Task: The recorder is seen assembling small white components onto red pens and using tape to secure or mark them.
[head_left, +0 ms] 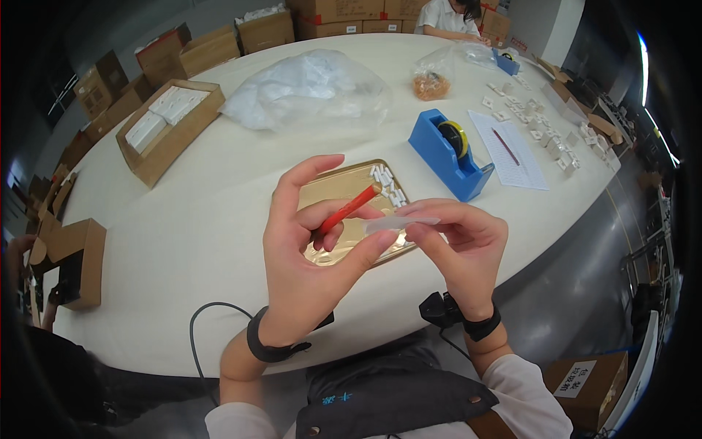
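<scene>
Both my hands are raised over a shallow gold tray (313,192) on the table. My left hand (303,252) pinches one end of a small, flat, translucent white plastic piece (398,222) between thumb and finger. Its other fingers curl round a slim red stick (345,211) with a tan end, and the index finger is raised. The other end of the plastic piece is in the closed fingertips of my right hand (468,245). Small white tubular parts (387,183) lie in the tray beyond the fingers; the hands hide part of it.
A blue tape dispenser (450,157) stands right of the tray, beside a paper sheet with a pen (506,146). Farther back lie a large clear plastic bag (311,91), a bag of orange parts (431,84) and white pieces (537,121). Cartons (168,132) stand left. A person (447,20) sits opposite.
</scene>
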